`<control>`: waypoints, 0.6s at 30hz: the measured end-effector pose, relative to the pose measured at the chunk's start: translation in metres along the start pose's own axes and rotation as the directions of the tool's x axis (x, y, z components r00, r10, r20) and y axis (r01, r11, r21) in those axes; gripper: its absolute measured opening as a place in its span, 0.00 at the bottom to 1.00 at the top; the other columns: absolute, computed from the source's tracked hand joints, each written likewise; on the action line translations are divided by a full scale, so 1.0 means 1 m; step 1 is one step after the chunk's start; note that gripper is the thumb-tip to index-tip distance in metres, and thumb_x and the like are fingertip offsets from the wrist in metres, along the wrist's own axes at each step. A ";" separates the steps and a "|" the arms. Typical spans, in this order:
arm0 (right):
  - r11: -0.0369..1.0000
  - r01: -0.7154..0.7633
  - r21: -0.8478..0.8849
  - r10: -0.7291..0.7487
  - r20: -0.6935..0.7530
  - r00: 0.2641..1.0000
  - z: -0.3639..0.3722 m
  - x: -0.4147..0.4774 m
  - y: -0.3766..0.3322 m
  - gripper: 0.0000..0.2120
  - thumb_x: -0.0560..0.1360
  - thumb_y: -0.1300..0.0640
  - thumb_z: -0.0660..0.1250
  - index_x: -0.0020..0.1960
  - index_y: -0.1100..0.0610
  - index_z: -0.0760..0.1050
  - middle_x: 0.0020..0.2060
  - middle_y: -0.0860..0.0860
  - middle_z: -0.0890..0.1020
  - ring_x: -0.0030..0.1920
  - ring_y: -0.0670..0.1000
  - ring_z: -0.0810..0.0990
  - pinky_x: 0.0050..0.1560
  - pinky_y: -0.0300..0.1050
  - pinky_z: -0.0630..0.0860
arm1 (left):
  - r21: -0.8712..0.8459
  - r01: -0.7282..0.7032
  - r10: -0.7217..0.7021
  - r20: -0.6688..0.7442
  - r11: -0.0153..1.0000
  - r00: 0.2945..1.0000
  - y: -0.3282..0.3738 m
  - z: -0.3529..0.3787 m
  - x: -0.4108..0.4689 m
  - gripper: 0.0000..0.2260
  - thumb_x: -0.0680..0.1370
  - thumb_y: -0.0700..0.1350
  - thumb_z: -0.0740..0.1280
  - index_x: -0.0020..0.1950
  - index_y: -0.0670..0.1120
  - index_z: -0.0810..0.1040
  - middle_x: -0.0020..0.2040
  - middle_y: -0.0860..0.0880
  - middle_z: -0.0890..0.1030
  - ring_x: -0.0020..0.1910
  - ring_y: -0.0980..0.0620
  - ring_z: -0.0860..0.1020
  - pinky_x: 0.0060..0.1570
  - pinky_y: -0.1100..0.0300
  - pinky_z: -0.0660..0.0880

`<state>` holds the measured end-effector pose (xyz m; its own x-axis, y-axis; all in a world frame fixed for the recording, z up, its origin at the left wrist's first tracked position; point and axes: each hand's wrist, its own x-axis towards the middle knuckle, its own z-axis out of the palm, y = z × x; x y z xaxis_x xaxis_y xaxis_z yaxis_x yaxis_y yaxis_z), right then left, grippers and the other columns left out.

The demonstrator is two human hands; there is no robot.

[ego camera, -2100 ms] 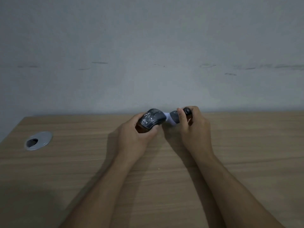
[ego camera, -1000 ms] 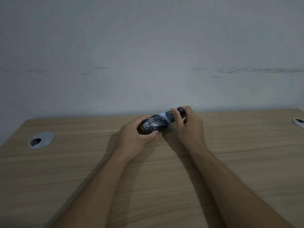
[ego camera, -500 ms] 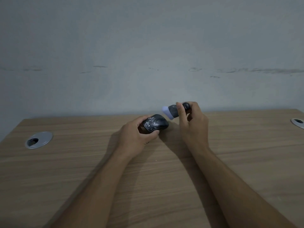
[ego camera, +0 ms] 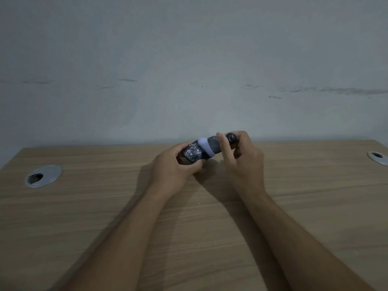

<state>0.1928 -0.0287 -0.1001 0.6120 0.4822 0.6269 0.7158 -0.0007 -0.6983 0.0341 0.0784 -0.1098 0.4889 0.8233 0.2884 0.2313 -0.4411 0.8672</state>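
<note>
My left hand (ego camera: 173, 168) grips a dark computer mouse (ego camera: 192, 153) with worn white marks, held just above the far middle of the wooden desk (ego camera: 189, 217). My right hand (ego camera: 243, 162) grips a small dark grey tool (ego camera: 218, 143) with a pale lilac tip and a round black end. The lilac tip presses against the right side of the mouse. My fingers hide the mouse's underside and most of the tool's shaft.
A grey cable grommet (ego camera: 43, 176) is set into the desk at the left, and another grommet (ego camera: 379, 158) sits at the far right edge. A pale scuffed wall (ego camera: 189, 70) rises directly behind the desk's back edge.
Half a second ago the tool was lifted up and away from the mouse; now my right hand has brought its lilac tip back against the mouse, which my left hand has raised and tilted.
</note>
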 end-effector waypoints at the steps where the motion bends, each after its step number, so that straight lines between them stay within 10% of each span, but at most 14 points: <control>1: 1.000 -0.016 -0.016 0.016 0.017 1.000 0.001 -0.002 0.001 0.10 0.84 0.47 0.72 0.49 0.52 0.79 0.29 0.40 0.77 0.30 0.41 0.77 0.33 0.30 0.67 | -0.007 -0.001 0.001 -0.002 1.000 1.000 -0.001 0.000 0.000 0.21 0.70 0.52 0.82 0.62 0.59 0.86 0.49 0.60 0.89 0.48 0.61 0.86 0.53 0.55 0.84; 18: 0.993 -0.115 -0.032 0.112 -0.072 0.991 -0.013 0.012 0.021 0.15 0.84 0.45 0.71 0.49 0.56 0.80 0.32 0.42 0.80 0.33 0.39 0.78 0.36 0.29 0.68 | 0.006 -0.010 0.010 0.003 1.000 1.000 -0.001 0.009 0.001 0.25 0.67 0.59 0.80 0.63 0.59 0.86 0.49 0.61 0.89 0.50 0.62 0.86 0.57 0.53 0.83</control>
<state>0.2196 -0.0347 -0.1027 0.7111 0.4151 0.5675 0.6511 -0.0839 -0.7544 0.0422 0.0769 -0.1143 0.4936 0.8178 0.2958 0.2316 -0.4514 0.8617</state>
